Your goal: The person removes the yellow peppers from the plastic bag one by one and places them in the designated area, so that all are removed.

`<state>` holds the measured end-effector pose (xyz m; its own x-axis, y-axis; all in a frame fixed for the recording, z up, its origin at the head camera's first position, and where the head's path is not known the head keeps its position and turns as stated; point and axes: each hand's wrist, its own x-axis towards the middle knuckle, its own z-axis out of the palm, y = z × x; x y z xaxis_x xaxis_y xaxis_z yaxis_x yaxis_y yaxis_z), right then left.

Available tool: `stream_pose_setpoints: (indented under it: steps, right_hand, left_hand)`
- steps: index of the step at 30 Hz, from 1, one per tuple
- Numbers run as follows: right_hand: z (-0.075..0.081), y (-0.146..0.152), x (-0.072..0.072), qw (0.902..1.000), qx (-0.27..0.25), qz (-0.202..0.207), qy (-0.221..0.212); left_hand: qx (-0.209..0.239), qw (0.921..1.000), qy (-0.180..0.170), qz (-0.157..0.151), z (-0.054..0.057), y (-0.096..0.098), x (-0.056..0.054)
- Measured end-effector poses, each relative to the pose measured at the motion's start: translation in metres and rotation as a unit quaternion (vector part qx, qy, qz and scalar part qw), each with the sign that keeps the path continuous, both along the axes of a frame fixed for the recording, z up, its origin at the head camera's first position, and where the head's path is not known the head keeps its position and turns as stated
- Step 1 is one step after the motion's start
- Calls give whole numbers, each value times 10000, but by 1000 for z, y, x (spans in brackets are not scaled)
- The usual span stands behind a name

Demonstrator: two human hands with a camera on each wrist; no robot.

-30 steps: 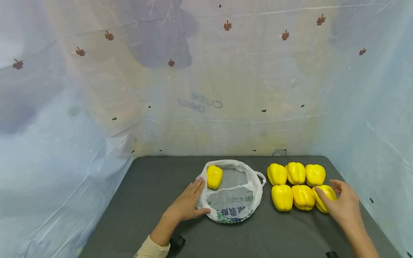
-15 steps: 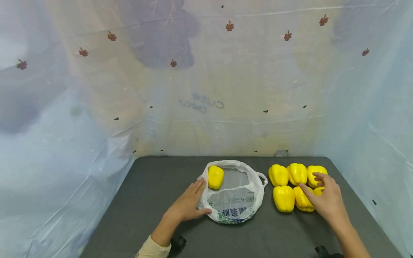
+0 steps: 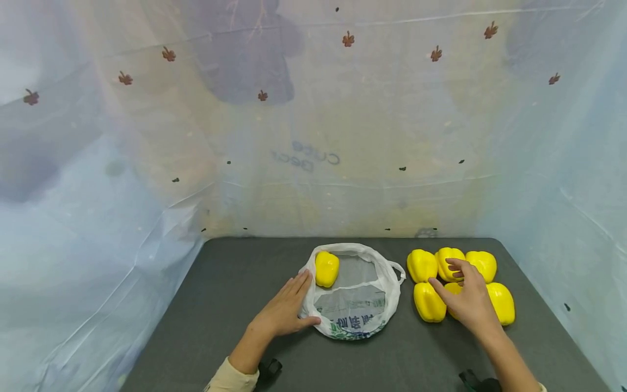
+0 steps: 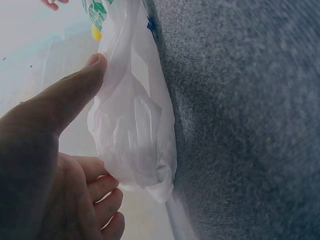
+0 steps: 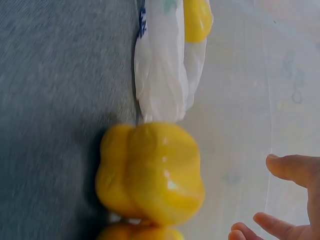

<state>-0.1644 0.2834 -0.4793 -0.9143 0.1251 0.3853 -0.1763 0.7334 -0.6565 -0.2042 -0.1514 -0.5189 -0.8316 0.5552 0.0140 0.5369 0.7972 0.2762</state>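
A white plastic bag [image 3: 393,291] with printing stands with its mouth spread and rim rolled outward. One yellow bell pepper [image 3: 326,269] lies inside at its left. My left hand [image 3: 284,307] rests against the bag's left side, fingers extended, thumb along the near rim; the left wrist view shows fingertips at the plastic [image 4: 130,135]. To the right, yellow bell peppers [image 3: 429,302] sit in two rows. Above the front middle pepper hovers my right hand [image 3: 470,299], thumb and fingers spread with nothing between them. It partly hides that pepper. In the right wrist view, a pepper [image 5: 150,172] lies below the fingers.
The dark grey table [image 3: 245,267] meets a hanging patterned sheet [image 3: 313,201] along its back and sides. A bag handle loop [image 3: 399,272] sticks out toward the peppers. Black straps [image 3: 269,370] show under the wrists.
My right hand has moved left across the pepper group, from the front right pepper to above the front middle one. The left hand stays at the bag. No pepper has visibly moved.
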Motion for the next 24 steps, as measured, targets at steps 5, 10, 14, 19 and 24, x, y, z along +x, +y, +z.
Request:
stream_pose_setpoints:
  steps: [5, 10, 14, 19, 24]
  right_hand:
    - [1, -13, -4, 9997, 42, 221, 50]
    - [-1, -27, -10, 9988, 63, 453, 162]
    - [0, -37, -13, 9984, 41, 570, -12]
    - [0, -50, -17, 9971, 66, 740, -142]
    - [-1, -63, -22, 9955, 159, 930, -73]
  left_hand:
    - [-2, 10000, 8, 14, 0, 0, 1]
    - [-1, 10000, 18, 10, -1, 0, 0]
    - [-12, 10000, 18, 5, -1, 0, 0]
    - [-26, 10000, 7, 41, -1, 1, 0]
    - [16, 10000, 15, 18, 0, 0, 1]
